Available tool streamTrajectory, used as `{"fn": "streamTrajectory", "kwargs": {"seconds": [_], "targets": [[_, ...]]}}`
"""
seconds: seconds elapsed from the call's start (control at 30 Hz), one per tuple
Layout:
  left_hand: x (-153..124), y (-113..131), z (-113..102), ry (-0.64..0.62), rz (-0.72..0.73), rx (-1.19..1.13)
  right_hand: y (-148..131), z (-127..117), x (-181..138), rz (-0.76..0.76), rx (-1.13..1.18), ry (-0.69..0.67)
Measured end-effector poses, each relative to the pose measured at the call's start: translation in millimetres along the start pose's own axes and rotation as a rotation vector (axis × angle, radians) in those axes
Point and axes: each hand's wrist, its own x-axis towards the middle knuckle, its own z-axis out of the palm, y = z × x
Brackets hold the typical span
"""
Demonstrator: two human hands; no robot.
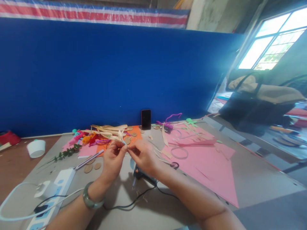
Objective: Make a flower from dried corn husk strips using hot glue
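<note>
Both hands meet over the middle of the table, fingertips pinched together. My left hand (114, 159), with a green bangle (91, 196) on its wrist, is closed on a thin pale strip (124, 141) with a light-blue tint. My right hand (145, 156) pinches at the same spot, its fingers hiding the strip's lower end. Just beyond the fingertips lies a bundle of flat tan strips (110, 130). Beneath my right hand rests a dark glue gun (145, 176), partly covered by the hand, its black cord trailing across the table.
A white power strip (59, 191) with plugs lies at left, near a white cup (36, 149) and a leafy sprig (63, 154). Wooden discs (88, 168) and a pen-like stick (89, 159) lie nearby. A phone (146, 119) stands against the blue partition (115, 70). Pink paper (211, 172) covers the right.
</note>
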Motion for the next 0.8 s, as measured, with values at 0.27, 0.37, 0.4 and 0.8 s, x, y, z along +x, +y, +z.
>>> {"fn": "streamTrajectory", "kwargs": {"seconds": [0.27, 0.37, 0.4, 0.8], "targets": [[-0.9, -3.8, 1.2, 0.043, -0.074, -0.011, 1.5, 6.8, -10.0, -0.323, -0.494, 0.022], [-1.5, -5.7, 2.6, 0.054, -0.104, -0.068, 1.8, 6.3, -8.5, -0.306, -0.445, 0.022], [-1.6, -5.8, 3.0, 0.057, -0.111, -0.102, 1.5, 5.7, -7.1, -0.269, -0.365, 0.022], [11.2, 1.3, -3.5, -0.147, -0.303, -0.483, 14.0, 1.8, 12.6, 0.557, 0.906, -0.131]]}}
